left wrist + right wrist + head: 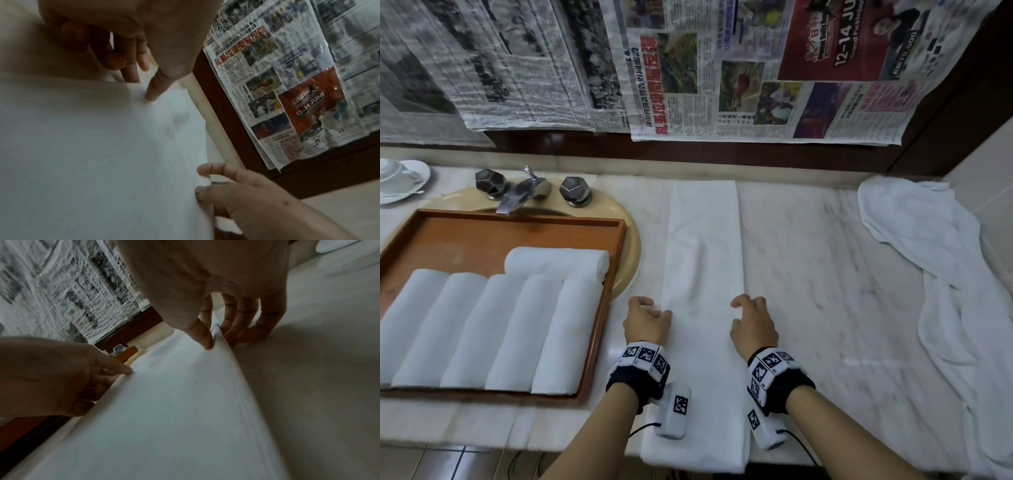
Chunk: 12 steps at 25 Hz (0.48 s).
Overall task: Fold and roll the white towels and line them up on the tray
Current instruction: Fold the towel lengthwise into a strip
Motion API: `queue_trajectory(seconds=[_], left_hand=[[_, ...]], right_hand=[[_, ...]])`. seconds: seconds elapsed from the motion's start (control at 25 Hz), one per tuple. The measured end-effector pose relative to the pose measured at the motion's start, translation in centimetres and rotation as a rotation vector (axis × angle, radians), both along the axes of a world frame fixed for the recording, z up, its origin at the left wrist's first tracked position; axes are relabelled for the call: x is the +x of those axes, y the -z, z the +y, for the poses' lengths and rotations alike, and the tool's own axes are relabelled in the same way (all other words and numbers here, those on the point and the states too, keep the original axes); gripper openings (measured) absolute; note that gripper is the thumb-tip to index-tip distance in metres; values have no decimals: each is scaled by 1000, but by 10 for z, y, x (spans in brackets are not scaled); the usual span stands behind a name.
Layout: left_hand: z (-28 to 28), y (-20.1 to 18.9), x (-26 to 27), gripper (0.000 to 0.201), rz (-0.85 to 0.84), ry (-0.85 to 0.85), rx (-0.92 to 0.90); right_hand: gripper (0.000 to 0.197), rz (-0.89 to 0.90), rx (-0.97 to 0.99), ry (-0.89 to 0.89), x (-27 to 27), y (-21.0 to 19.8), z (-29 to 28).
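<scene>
Newspaper sheets (756,68) on the wall: legible print "12–14 JUNE" and "RM70,000"; other headlines in Chinese characters.

Folded towel (703,274): long white strip lying flat on the marble counter (825,274), just right of the tray, its near end overhanging the counter edge.

Left hand (645,323): at the strip's left edge, fingers curled, thumb on top pinching the edge.

Right hand (753,325): at the right edge; the right wrist view alone shows thumb above and fingers beneath the layered edge.

Tray (616,274): wooden, set over the sink; six rolled towels (493,329), five in a row, one crosswise behind.

Loose towel (945,274): crumpled, far right.
</scene>
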State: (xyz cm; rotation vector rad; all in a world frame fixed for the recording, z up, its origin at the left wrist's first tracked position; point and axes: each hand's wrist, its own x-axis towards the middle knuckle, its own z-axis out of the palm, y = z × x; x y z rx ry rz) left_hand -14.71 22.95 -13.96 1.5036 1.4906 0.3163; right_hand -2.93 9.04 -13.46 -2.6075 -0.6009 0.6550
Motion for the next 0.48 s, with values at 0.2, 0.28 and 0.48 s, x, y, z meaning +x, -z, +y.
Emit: queue_trajectory(seconds=[0.2,0.28,0.48], left_hand=[[21,2,31,37,-21,-22,-25],[32,1,43,38,-20,-94,-67],[49,4,70,38,-9,-116,-59]], right_hand=[[28,2,3,-19,29,-2,27],[26,-2,10,-15,42,-2,36],[23,0,10,-21,72,-1,57]])
